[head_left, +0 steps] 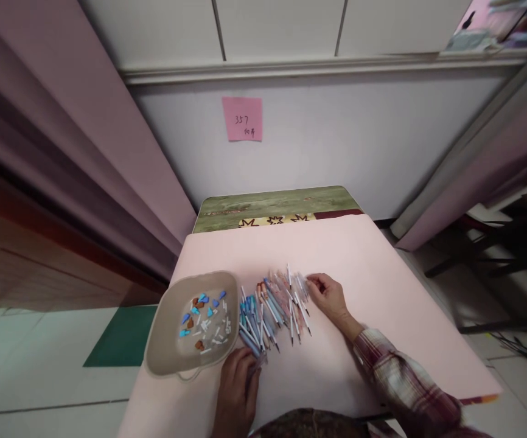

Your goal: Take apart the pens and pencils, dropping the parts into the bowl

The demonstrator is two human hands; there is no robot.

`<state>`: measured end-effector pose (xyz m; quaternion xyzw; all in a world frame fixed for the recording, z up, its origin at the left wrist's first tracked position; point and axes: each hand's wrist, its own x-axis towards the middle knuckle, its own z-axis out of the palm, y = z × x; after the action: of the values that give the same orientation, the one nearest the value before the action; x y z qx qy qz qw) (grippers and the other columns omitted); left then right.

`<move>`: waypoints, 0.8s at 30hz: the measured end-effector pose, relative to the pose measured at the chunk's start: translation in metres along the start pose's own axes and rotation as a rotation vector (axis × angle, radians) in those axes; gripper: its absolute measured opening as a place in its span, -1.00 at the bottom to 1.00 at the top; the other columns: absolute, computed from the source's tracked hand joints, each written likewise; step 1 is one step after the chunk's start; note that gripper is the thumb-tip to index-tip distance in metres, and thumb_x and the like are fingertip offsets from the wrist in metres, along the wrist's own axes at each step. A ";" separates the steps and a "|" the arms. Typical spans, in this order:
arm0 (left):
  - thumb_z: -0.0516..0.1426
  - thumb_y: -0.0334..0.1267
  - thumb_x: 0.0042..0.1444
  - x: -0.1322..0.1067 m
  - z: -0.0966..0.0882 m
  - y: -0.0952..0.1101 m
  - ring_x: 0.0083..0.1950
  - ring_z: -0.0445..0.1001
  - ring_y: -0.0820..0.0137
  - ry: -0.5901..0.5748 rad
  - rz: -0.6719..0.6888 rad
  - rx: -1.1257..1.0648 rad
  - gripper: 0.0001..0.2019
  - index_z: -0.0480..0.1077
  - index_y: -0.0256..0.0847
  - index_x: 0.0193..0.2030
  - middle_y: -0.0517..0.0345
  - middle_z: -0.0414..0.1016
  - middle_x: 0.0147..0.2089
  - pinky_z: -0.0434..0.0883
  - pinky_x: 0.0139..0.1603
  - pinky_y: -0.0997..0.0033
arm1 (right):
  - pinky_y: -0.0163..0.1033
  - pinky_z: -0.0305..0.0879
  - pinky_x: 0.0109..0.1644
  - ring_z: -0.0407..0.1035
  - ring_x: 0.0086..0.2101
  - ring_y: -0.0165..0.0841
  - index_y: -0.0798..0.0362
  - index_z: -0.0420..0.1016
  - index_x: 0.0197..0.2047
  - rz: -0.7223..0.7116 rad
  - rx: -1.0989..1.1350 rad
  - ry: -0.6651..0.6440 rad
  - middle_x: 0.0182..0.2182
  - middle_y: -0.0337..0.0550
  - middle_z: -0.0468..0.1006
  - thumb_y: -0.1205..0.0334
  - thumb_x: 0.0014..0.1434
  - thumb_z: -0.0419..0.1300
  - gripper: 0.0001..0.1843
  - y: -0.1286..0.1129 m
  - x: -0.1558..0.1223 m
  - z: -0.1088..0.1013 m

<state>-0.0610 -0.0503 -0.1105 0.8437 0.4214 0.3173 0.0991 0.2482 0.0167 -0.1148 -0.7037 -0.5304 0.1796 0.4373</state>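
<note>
A loose pile of pens and pen parts lies on the pink table covering, with blue, brown and clear barrels and thin white refills with dark tips. My left hand is closed at the pile's near left edge, around a translucent pen barrel that shows at its fingertips. At the pile's right edge, my right hand rests with its fingers curled together. Its fingertips are beside several clear plastic tubes; what they grip, if anything, is too small to tell.
A beige basin stands left of the pile, holding small blue, turquoise and brown pieces and short white bits. Its handle loop faces me. Beyond the pink table covering is a green patterned strip. A pink note sticks to the wall.
</note>
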 end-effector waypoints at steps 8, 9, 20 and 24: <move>0.10 -0.32 0.18 -0.005 0.002 0.000 0.02 0.46 0.20 0.082 -0.062 0.024 -0.81 0.39 -0.17 -0.06 -0.05 0.49 -0.04 0.47 0.00 0.14 | -0.33 0.16 -0.47 0.34 -0.55 -0.38 0.02 0.49 -0.54 0.109 -0.171 -0.130 -0.61 -0.22 0.49 -0.14 0.10 0.11 -0.57 -0.019 0.048 0.006; 0.10 -0.32 0.18 -0.005 0.002 0.000 0.03 0.46 0.20 0.085 -0.071 0.028 -0.81 0.39 -0.17 -0.06 -0.05 0.49 -0.04 0.47 0.00 0.13 | -0.33 0.14 -0.49 0.33 -0.57 -0.38 0.02 0.49 -0.58 0.120 -0.194 -0.166 -0.63 -0.22 0.49 -0.15 0.06 0.16 -0.58 -0.022 0.057 0.011; 0.10 -0.38 0.18 -0.004 0.000 0.007 0.01 0.47 0.25 0.089 -0.055 0.067 -0.81 0.39 -0.18 -0.06 -0.03 0.50 -0.07 0.46 0.03 0.17 | -0.33 0.14 -0.48 0.37 -0.58 -0.35 0.04 0.51 -0.63 0.261 -0.285 -0.322 -0.66 -0.16 0.48 0.04 -0.06 0.25 -0.73 -0.023 0.093 0.035; 0.08 -0.39 0.19 -0.001 -0.003 0.011 -0.03 0.49 0.26 0.102 -0.033 0.081 -0.81 0.38 -0.18 -0.06 -0.02 0.52 -0.10 0.46 0.02 0.19 | -0.36 0.08 -0.55 0.31 -0.63 -0.42 0.05 0.53 -0.55 0.239 -0.209 -0.300 -0.66 -0.22 0.46 -0.16 0.11 0.06 -0.51 -0.004 0.086 0.004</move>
<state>-0.0558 -0.0578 -0.1041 0.8227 0.4523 0.3410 0.0487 0.2751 0.0961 -0.0960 -0.7685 -0.5180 0.2770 0.2538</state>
